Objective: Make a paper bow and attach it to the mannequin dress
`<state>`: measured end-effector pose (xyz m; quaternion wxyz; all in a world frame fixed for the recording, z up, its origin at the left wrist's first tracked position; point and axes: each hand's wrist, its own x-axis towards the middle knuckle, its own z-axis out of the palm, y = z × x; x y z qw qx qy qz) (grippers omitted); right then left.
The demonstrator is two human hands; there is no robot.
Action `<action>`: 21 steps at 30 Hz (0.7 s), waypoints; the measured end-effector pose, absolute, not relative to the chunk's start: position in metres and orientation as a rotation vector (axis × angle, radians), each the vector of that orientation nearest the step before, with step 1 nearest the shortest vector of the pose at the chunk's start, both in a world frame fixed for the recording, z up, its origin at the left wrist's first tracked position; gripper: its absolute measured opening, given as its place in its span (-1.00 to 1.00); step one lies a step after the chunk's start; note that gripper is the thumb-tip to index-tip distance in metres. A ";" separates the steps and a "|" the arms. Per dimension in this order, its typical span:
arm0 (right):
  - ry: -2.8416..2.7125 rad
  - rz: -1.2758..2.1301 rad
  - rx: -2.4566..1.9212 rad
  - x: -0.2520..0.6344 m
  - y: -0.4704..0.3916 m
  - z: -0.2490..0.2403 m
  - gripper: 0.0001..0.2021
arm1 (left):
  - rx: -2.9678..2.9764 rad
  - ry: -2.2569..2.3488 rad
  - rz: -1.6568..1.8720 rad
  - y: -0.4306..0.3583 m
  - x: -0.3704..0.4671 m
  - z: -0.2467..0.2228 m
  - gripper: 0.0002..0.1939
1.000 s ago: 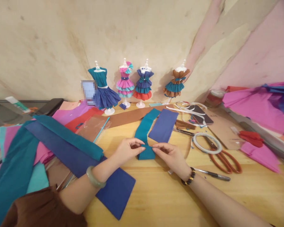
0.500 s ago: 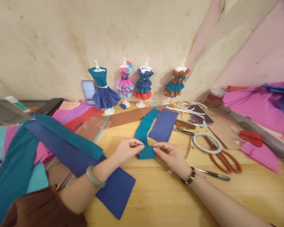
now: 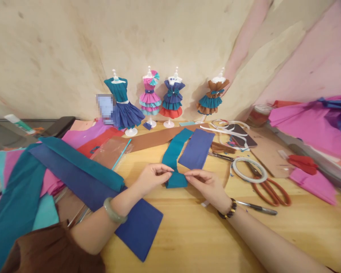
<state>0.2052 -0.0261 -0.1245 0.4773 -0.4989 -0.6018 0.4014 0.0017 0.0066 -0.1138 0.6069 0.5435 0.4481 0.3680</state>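
A teal crepe paper strip [image 3: 177,181] lies on the wooden table, its near end folded over. My left hand [image 3: 155,177] pinches the left end of the fold between thumb and fingertips. Opposite it, my right hand [image 3: 206,185] pinches the fold's right end the same way. Beyond the hands the strip runs back and bends to the right. Beside it rests a flat blue paper piece [image 3: 197,148]. Under my left forearm lie a darker blue strip [image 3: 142,231] and a teal folded strip [image 3: 85,165].
Small mannequins in paper dresses [image 3: 173,94] stand along the wall. To the right are a tape roll [image 3: 250,159], orange-handled scissors [image 3: 272,191], a pen [image 3: 257,207] and a phone [image 3: 241,135]. Coloured paper [image 3: 48,182] is heaped at left, pink paper [image 3: 307,121] at right.
Both hands keep their pinch on the folded teal strip. They have spread very slightly apart, and the view has shifted a little.
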 end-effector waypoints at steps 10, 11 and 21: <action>-1.563 0.921 -1.130 0.205 -0.027 -0.123 -0.87 | 1.291 0.975 0.858 0.007 -0.004 -0.109 -0.74; -1.574 0.915 -1.121 0.205 -0.028 -0.123 -0.87 | 1.298 0.973 0.855 0.007 -0.004 -0.109 -0.72; -1.694 0.828 -1.032 0.201 -0.030 -0.120 -0.85 | 1.335 1.030 0.838 0.006 0.002 -0.117 -0.74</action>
